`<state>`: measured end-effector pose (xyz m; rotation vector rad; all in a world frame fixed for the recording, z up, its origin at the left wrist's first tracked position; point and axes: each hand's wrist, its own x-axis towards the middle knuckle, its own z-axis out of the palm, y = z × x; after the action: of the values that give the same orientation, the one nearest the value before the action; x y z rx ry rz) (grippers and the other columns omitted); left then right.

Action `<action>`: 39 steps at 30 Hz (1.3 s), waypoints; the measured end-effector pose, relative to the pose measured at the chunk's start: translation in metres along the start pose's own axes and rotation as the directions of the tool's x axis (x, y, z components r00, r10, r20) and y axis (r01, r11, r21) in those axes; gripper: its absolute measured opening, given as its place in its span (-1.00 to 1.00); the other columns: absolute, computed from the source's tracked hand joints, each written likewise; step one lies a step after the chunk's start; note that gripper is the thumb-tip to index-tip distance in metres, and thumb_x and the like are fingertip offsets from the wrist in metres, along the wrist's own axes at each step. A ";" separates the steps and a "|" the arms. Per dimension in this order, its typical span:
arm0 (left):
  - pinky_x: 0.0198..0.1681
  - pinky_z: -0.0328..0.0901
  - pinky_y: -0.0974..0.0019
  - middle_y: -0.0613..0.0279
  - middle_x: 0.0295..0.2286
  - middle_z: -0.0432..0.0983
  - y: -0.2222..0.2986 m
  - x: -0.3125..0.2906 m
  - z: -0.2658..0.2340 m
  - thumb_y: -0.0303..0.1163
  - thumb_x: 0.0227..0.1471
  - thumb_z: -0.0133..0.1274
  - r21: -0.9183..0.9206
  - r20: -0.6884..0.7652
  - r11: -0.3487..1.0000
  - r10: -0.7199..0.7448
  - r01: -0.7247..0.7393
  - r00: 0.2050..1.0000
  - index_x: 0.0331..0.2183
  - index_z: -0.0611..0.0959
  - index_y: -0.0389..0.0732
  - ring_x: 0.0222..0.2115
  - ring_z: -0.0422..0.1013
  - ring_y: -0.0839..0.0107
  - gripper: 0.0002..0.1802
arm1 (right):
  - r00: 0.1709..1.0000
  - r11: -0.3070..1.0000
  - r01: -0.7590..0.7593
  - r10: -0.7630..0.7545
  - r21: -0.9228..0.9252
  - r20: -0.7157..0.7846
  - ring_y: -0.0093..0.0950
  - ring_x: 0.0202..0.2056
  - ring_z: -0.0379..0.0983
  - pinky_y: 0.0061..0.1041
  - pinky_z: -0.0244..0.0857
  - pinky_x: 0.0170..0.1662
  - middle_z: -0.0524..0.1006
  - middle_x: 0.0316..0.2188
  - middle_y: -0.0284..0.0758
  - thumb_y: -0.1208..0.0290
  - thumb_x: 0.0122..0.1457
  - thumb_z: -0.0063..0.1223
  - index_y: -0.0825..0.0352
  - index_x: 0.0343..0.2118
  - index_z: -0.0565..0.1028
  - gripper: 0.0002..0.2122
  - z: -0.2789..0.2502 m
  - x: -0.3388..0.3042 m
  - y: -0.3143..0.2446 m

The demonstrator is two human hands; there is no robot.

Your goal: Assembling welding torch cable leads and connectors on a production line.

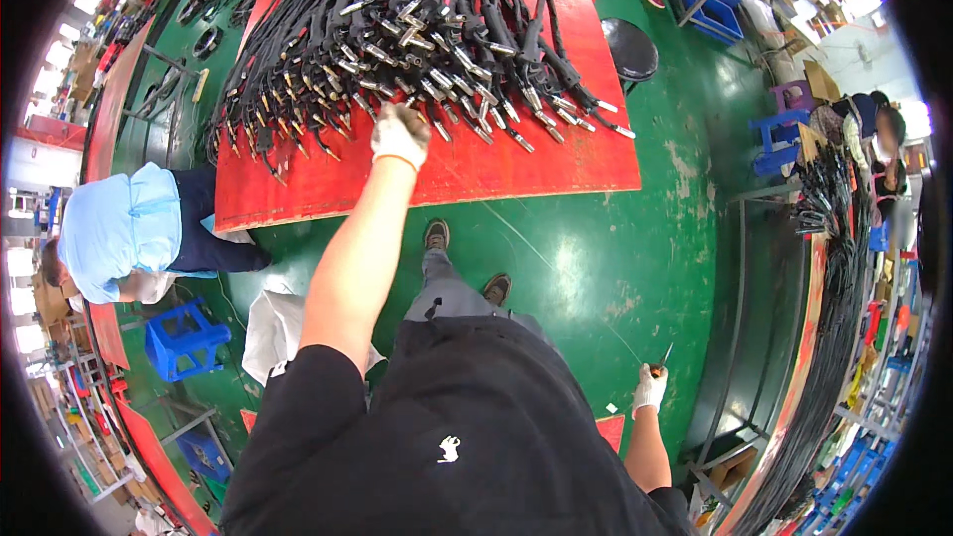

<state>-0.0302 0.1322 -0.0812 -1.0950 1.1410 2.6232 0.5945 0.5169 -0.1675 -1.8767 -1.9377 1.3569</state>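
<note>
My left hand (400, 135), in a white glove, is stretched out over the near part of a red table (427, 189). Its fingers are bent together at the metal tips of a big heap of black cables (397, 0); what they hold is hidden. Many of the cables end in silver or brass-coloured connectors (447, 79). Low at the right, well away from the table, my right hand (650, 389) is also gloved. It is closed around a screwdriver (667, 355), whose thin shaft points up. A fine pale line stretches between the two hands' areas.
A person in a light blue top (124, 228) bends at the left, beside a blue stool (187, 339). A round black stool (629, 50) stands right of the table. More black cables (844, 278) lie on the right-hand bench, near another person (884, 144). A white sack (273, 333) rests by my left arm.
</note>
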 end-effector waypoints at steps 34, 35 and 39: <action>-0.15 0.40 0.21 0.14 -0.39 0.54 -0.178 -0.077 -0.220 0.01 0.26 -0.04 0.560 0.807 -0.008 -0.224 -0.829 0.547 -0.17 0.60 -0.07 -0.33 0.48 0.21 -0.63 | 0.881 0.971 -0.127 0.205 -0.204 0.426 -0.54 -0.69 0.22 -0.42 0.20 -0.63 0.24 -0.65 -0.48 0.26 0.24 0.06 0.11 -0.32 0.34 -0.86 0.147 0.006 -0.152; -0.17 0.38 0.24 0.20 -0.41 0.50 -0.174 -0.082 -0.196 0.10 0.27 -0.08 0.773 0.627 0.379 -0.338 -0.508 0.702 -0.17 0.57 -0.08 -0.36 0.44 0.29 -0.56 | 0.891 0.958 -0.199 0.265 -0.208 0.369 -0.52 -0.68 0.22 -0.38 0.23 -0.61 0.24 -0.65 -0.46 0.26 0.24 0.06 0.10 -0.32 0.34 -0.87 0.125 0.017 -0.125; -0.10 0.38 0.18 0.24 -0.32 0.52 -0.125 -0.085 -0.096 0.30 0.25 -0.16 0.396 0.347 0.886 -0.390 0.244 0.853 -0.13 0.52 -0.12 -0.25 0.44 0.34 -0.36 | 0.888 0.900 -0.317 0.392 -0.299 0.238 -0.47 -0.63 0.23 -0.23 0.24 -0.53 0.30 -0.58 -0.41 0.26 0.24 0.04 0.09 -0.22 0.35 -0.86 0.073 0.026 -0.041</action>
<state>0.1308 0.1752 -0.1477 -0.5551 1.1324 2.1454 0.5124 0.5092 -0.1963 -2.3717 -2.0539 1.6380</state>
